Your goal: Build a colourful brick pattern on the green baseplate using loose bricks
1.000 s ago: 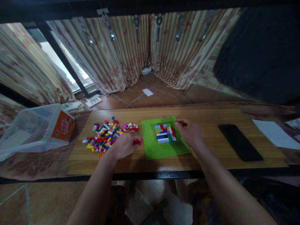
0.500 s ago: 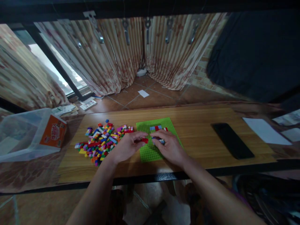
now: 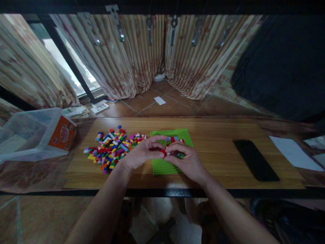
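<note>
Over the green baseplate (image 3: pixel 159 167), my left hand (image 3: pixel 142 152) pinches a red toy brick (image 3: pixel 164 153) between thumb and fingers. From the other side my right hand (image 3: pixel 188 161) closes its thumb and forefinger on the same brick, so the fingertips of both hands nearly meet. Behind the fingers a row of red, blue and white bricks (image 3: pixel 173 139) sits on the plate, and my right hand partly hides it. A loose heap of many-coloured bricks (image 3: pixel 111 149) lies on the wooden board, left of my left hand.
A clear plastic box (image 3: pixel 30 135) with an orange label lies at the left. To the right, a black phone (image 3: pixel 256 160) rests on the wooden board (image 3: pixel 215 135), with a white paper sheet (image 3: pixel 296 152) beyond it. Striped curtains (image 3: pixel 142 57) hang behind.
My hands have come together: my right thumb and forefinger have moved left onto the red brick in my left hand. The camera view has shifted slightly.
</note>
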### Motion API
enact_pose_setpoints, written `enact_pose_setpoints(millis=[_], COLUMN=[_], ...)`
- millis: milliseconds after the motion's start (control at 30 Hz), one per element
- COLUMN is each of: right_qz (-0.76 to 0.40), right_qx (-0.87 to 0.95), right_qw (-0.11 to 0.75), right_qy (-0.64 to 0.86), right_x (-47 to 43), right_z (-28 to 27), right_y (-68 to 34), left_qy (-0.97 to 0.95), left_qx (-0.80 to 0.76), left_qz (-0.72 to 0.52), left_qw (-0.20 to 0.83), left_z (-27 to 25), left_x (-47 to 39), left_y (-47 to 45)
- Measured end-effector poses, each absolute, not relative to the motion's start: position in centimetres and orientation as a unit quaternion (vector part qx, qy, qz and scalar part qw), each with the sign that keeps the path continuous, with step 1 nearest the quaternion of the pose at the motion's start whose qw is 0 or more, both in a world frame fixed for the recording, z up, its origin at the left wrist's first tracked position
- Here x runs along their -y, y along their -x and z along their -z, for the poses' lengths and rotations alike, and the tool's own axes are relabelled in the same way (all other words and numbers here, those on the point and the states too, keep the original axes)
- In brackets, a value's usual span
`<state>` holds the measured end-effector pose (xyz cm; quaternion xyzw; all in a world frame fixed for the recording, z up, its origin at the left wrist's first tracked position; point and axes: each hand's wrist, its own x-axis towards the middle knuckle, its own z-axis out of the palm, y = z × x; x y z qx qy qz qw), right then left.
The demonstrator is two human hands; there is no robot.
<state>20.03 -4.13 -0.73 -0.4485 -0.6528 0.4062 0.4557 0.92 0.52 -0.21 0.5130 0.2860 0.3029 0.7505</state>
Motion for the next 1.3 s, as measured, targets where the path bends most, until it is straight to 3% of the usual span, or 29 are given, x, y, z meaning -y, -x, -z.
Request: enact_pose_setpoints(millis=[300,633,1300], right_qz=[-0.369,-0.118,-0.035], right_qx=[0.721,0.763,0.793], right_qw=[0.417,0.331,0.184], right_qy=[0.412,0.542,0.580], right_x=[4.0,0.9,0.5], right_z=[0.5,2.3,3.9], right_y=[-20.8,-25.4,-25.0], left_qy=[-0.497,-0.500,-0.497], left_qx=[-0.273,-0.424,-0.482], left_qz=[-0.276,-0.287,-0.284], left_qw=[0.776,0.698,0.663], left_z=[0.8,1.2,1.4], left_x=[-0.5,-0.8,-0.9], left_y=[-1.2,-1.5,-1.1])
